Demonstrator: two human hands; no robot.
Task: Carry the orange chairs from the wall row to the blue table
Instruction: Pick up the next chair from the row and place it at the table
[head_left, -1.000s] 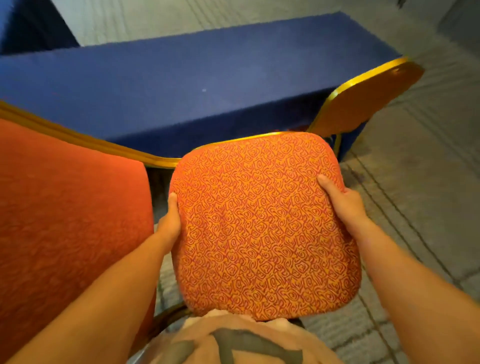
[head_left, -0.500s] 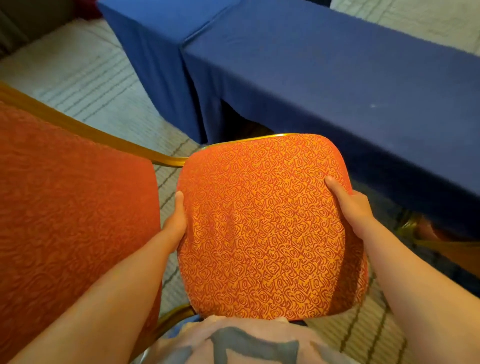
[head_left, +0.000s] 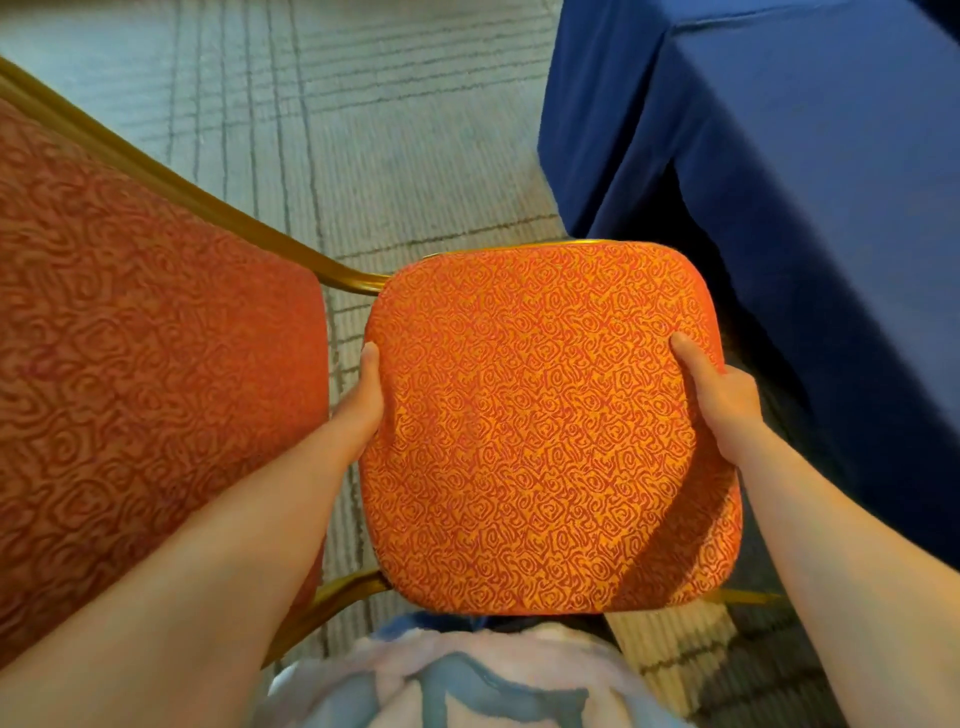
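Note:
I hold an orange chair (head_left: 540, 431) with a swirl-patterned seat and a gold metal frame, lifted off the carpet in front of my body. Its backrest fills the left side of the view. My left hand (head_left: 363, 400) grips the seat's left edge, thumb on top. My right hand (head_left: 719, 400) grips the seat's right edge, thumb lying on the cushion; the other fingers of both hands are hidden under the seat. The blue table (head_left: 810, 171), draped in a blue cloth, stands at the upper right, its near corner just beyond the seat's far right edge.
Pale grey carpet with dark line pattern (head_left: 332, 135) stretches across the upper left and middle. A darker carpet band lies at the lower right. My light shirt shows at the bottom edge.
The view has swung left: the blue table has slid from the upper middle to the upper right, and the other chair by it has left the view. My grip on the seat is unchanged.

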